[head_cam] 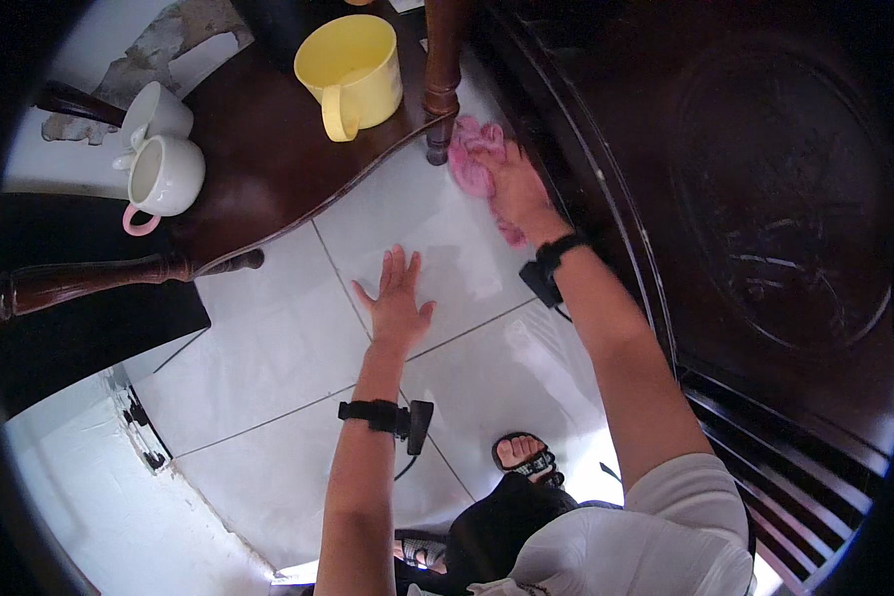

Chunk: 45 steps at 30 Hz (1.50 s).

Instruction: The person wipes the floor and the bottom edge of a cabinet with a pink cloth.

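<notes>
My right hand [520,192] presses on a bunched pink cloth [471,170] beside a turned wooden leg. Part of the cloth pokes out below the palm. It lies on the pale floor tiles [268,328], close to the base of the dark wooden furniture. With its fingers spread and nothing in it, my left hand [397,305] is over the tiles, lower and to the left; whether it touches them I cannot tell. Both wrists wear black straps with small devices.
On the dark wooden shelf [253,149] stand a yellow plastic mug [361,74] and two white cups [167,175], one with a pink handle. A turned wooden post [104,283] juts from the left. Carved dark furniture [775,186] borders the right; a peeling white wall [82,477] is at lower left.
</notes>
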### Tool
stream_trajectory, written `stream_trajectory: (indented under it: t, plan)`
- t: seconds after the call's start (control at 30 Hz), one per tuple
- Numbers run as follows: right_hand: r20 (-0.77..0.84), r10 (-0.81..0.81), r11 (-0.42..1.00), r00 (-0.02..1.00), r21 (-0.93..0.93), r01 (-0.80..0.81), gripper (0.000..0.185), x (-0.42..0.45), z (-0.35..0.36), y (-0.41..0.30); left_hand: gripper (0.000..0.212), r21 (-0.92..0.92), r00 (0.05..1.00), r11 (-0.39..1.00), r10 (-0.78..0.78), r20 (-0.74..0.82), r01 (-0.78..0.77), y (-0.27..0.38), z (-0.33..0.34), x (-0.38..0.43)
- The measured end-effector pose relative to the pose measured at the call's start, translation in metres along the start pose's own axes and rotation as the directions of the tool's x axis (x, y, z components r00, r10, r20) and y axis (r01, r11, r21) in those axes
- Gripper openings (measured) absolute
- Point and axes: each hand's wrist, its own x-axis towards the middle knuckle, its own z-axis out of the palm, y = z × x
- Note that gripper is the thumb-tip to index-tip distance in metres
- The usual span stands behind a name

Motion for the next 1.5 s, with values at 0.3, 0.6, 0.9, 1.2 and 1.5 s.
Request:
stream_trajectory:
  t: [0.3,0.6,0.9,1.2,1.5]
  plan:
    - [0.129,-0.132,0.98,0.983,-0.133,0.149,0.057,-0.221,0.017,-0.049,0.068,-0.217,0.974,0.976,-0.028,-0.226,-0.022,-0.039,0.02,-0.047]
    - [0.031,-0.162,0.97,0.986,0.188,0.153,0.062,-0.221,-0.043,-0.097,0.065,-0.333,0.934,0.943,-0.138,-0.329,0.022,-0.079,0.038,-0.094]
    - [0.276,0.307,0.868,0.911,-0.473,-0.149,0.075,-0.116,-0.023,-0.081,0.071,-0.397,0.935,0.916,-0.097,-0.343,-0.051,-0.06,0.033,-0.09]
    - [0.074,-0.065,0.972,0.995,-0.221,0.08,0.074,-0.135,0.022,-0.042,0.075,-0.257,0.964,0.965,-0.022,-0.265,-0.048,-0.03,0.025,-0.049]
    - [-0.007,-0.076,0.926,0.997,-0.37,0.068,0.067,-0.028,0.018,-0.026,0.077,-0.203,0.955,0.975,0.025,-0.295,-0.088,-0.002,0.027,-0.007]
